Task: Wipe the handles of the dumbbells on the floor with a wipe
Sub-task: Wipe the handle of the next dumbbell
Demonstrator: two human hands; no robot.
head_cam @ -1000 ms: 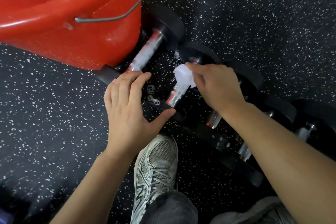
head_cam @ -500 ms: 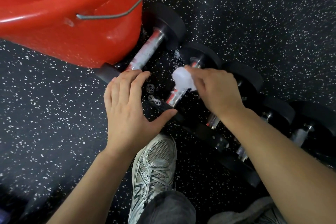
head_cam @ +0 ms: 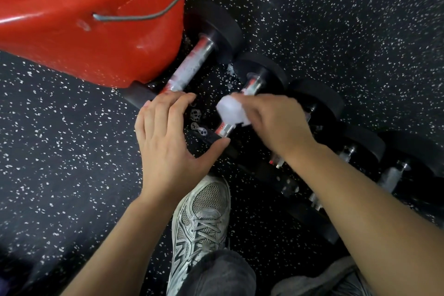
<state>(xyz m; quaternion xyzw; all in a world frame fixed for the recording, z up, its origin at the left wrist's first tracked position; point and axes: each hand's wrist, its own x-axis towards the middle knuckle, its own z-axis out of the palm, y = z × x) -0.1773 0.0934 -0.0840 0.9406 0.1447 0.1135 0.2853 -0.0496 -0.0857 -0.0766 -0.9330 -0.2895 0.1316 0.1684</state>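
No readable text, labels, brands or numbers on anything in view

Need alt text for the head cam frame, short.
A person's right hand rubs a white wipe along the handle of the second dumbbell in a floor row, while the left hand steadies its near end. A red bucket stands beside the first dumbbell.

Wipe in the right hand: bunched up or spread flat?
Bunched. The wipe is a small white wad pinched in the right hand, pressed on the second dumbbell's handle.
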